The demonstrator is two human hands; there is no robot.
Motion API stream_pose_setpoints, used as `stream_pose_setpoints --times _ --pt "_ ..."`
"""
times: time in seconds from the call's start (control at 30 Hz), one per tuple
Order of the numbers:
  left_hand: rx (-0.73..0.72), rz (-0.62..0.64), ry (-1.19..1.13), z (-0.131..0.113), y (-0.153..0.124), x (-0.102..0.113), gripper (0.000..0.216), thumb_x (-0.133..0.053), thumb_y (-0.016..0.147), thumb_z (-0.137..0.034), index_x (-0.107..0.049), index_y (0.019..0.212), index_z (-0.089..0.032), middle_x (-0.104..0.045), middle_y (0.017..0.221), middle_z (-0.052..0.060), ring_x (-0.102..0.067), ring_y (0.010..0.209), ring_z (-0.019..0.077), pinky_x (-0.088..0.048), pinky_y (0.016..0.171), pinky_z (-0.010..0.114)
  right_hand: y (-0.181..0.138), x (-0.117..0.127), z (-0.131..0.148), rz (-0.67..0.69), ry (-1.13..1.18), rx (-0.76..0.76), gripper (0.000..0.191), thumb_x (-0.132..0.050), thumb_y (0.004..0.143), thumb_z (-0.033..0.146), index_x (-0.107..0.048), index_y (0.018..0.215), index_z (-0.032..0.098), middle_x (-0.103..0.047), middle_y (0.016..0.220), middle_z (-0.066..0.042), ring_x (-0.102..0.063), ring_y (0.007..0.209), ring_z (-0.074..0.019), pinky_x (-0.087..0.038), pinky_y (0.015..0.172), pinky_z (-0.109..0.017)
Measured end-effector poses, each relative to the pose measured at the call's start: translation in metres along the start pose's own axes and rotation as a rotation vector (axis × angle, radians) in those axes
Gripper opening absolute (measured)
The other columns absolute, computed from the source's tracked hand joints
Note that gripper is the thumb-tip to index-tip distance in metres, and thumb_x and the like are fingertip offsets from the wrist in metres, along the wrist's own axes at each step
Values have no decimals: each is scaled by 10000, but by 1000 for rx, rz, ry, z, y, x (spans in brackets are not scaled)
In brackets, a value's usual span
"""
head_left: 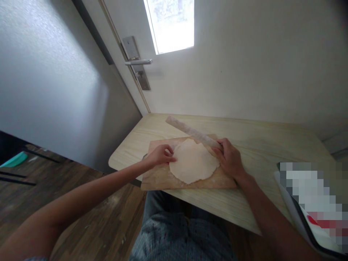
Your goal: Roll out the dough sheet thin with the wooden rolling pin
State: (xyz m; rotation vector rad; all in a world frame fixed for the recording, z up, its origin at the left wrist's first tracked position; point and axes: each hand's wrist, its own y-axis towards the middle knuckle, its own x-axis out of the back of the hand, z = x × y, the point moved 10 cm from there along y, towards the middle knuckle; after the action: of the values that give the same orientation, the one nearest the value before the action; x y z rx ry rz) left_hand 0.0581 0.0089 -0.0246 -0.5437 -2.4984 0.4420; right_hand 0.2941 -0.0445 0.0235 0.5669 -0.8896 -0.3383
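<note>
A flat, roughly round sheet of dough (193,163) with an uneven edge lies on a wooden cutting board (157,179). At its left edge is my left hand (161,156), fingers curled and thumb tip against the dough, pinching the rim. My right hand (230,156) is wrapped around the near end of a wooden rolling pin (190,131). The pin slants up and left, beyond the dough's far edge, its far end past the board. Part of the dough's right edge is close beside my right fingers.
The board rests on a pale wooden table (258,145) against a white door with a metal handle (138,62) and a bright window pane. A dark-rimmed tray-like object (307,221), partly pixelated, stands at the right. Below left is a wood floor (108,224) with a green item.
</note>
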Motion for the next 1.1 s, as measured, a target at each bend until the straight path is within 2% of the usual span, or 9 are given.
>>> stream_pose_setpoints --times 0.1,0.2,0.33,0.53,0.63,0.8,0.87,0.97,1.1 --pt "-177 18 159 -22 -2 -5 287 -658 629 -115 -420 769 -192 -469 448 -120 -415 399 66 -271 441 192 0 0 1 3 2 1 275 -367 873 468 -479 900 218 -576 779 -43 -537 659 -184 -396 587 -298" --pt "-277 41 229 -34 -7 -8 277 -582 676 -110 -386 852 -195 -418 444 -138 -358 404 59 -238 457 195 0 -1 2 11 3 5 272 -371 874 465 -478 901 216 -582 791 -45 -539 667 -182 -397 593 -296" --pt "-366 83 184 -39 -10 -14 324 -556 685 -150 -362 940 -196 -388 462 -142 -324 418 56 -215 470 200 0 -1 1 -1 -6 -4 290 -363 872 480 -485 895 218 -584 772 -41 -531 647 -178 -389 575 -289" --pt "-384 125 -112 -24 -6 -17 348 -616 672 -318 -365 879 -194 -380 491 -130 -313 432 42 -208 450 184 1 -1 4 -2 -23 20 316 -344 881 484 -486 901 203 -584 770 -47 -535 654 -176 -390 579 -282" --pt "-321 144 -122 -15 -3 -14 386 -637 663 -350 -379 897 -186 -428 484 -120 -332 420 42 -217 433 177 1 0 4 -7 -30 22 322 -337 881 488 -486 894 203 -581 757 -42 -528 640 -171 -386 572 -276" --pt "-249 127 -86 -15 1 -5 286 -547 747 -385 -420 893 -175 -539 558 -58 -502 510 89 -381 513 220 0 -1 4 0 -36 28 337 -323 882 496 -489 890 204 -584 749 -41 -518 622 -165 -376 561 -272" --pt "-270 129 -48 -20 4 -6 240 -530 764 -347 -418 891 -177 -525 551 -66 -484 497 83 -360 497 211 0 -1 4 1 -42 32 344 -322 882 500 -490 892 200 -585 745 -45 -520 618 -167 -376 558 -274" --pt "-299 140 22 -22 8 -12 300 -596 704 -269 -407 918 -180 -463 511 -103 -407 449 60 -263 449 185 0 -1 4 7 -46 34 345 -322 884 497 -489 903 196 -589 751 -49 -529 627 -171 -380 563 -276" --pt "-350 158 -84 -20 10 -17 434 -650 642 -254 -364 963 -192 -415 497 -133 -363 436 47 -234 453 179 0 -2 4 14 -47 29 330 -331 882 490 -490 899 201 -592 763 -49 -533 637 -172 -383 568 -276"
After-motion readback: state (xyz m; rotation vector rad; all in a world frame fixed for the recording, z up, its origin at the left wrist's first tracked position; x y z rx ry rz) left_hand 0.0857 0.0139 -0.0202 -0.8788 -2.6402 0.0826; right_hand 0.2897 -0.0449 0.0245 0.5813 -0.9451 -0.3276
